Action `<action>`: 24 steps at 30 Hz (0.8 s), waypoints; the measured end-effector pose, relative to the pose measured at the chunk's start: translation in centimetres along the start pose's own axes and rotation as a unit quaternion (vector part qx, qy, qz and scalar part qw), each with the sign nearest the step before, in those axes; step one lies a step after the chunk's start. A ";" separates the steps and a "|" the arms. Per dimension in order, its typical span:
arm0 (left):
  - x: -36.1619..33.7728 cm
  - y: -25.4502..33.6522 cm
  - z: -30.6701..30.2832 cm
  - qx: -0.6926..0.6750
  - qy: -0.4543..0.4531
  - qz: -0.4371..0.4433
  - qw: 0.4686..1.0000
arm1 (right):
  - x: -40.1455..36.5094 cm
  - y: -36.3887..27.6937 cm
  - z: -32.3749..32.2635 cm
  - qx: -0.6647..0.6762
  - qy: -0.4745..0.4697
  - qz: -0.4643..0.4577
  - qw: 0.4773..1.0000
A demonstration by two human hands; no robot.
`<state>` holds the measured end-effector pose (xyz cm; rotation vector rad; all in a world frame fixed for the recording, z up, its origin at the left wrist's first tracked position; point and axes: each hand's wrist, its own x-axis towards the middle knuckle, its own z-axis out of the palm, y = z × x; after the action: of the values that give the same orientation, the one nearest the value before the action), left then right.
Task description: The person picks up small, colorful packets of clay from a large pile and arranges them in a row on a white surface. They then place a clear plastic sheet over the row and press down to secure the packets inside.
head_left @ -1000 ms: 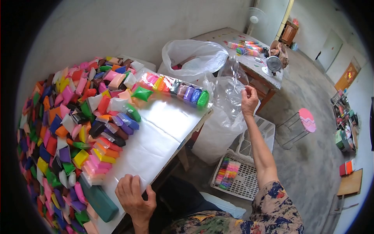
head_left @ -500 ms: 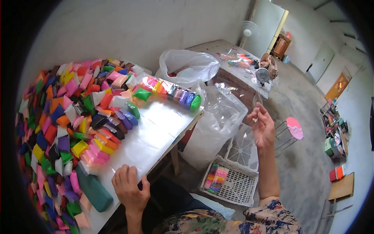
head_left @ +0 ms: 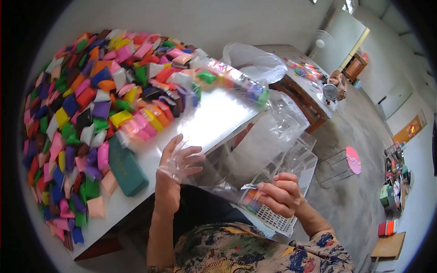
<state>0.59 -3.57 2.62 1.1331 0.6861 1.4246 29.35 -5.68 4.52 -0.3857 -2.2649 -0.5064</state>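
Note:
My right hand (head_left: 281, 194) is closed in a pinch on one end of a clear plastic bag (head_left: 218, 175), in front of my body. The thin film stretches across to my left hand (head_left: 172, 175), whose fingers are spread, with plastic lying over the palm and around the thumb base. A row of small coloured packets (head_left: 145, 123) lies on the white tabletop (head_left: 207, 119) beyond my left hand. Further back, a filled clear pack of coloured packets (head_left: 236, 81) lies along the table edge. A dark green block (head_left: 127, 170) rests left of my left hand.
A big heap of coloured packets (head_left: 77, 118) covers the table's left side. Large white plastic bags (head_left: 259, 61) stand beyond the table edge. Below my right hand is a white plastic basket (head_left: 277, 223) with packs in it. A pink-topped stool (head_left: 353, 160) stands on the floor.
My right hand has come down and inward from the raised position, bringing the clear bag. My left hand has lifted off the table edge and opened into the film. The view has shifted.

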 end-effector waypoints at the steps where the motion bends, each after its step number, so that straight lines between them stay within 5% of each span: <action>1: -0.4 0.4 -0.4 -0.021 0.004 -0.008 1.000 | 0.2 0.1 0.3 -0.014 -0.006 -0.018 1.000; 7: -1.8 1.7 -3.4 0.011 0.025 -0.043 0.999 | 0.2 1.0 2.0 -0.066 -0.033 -0.051 0.996; 13: -3.4 1.3 -3.7 0.036 0.038 0.048 0.997 | -0.1 2.0 3.7 -0.046 -0.040 -0.034 0.998; 19: -3.8 0.9 -1.5 0.221 0.187 0.035 0.957 | 0.4 1.9 4.9 -0.021 -0.027 -0.035 0.999; 24: -4.0 0.8 -2.4 0.211 0.197 0.019 0.957 | -0.1 2.7 5.2 -0.013 -0.013 -0.007 1.000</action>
<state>-2.30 -7.08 1.40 1.1954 1.3066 1.6006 27.27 -0.86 1.85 -0.3910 -2.2899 -0.5417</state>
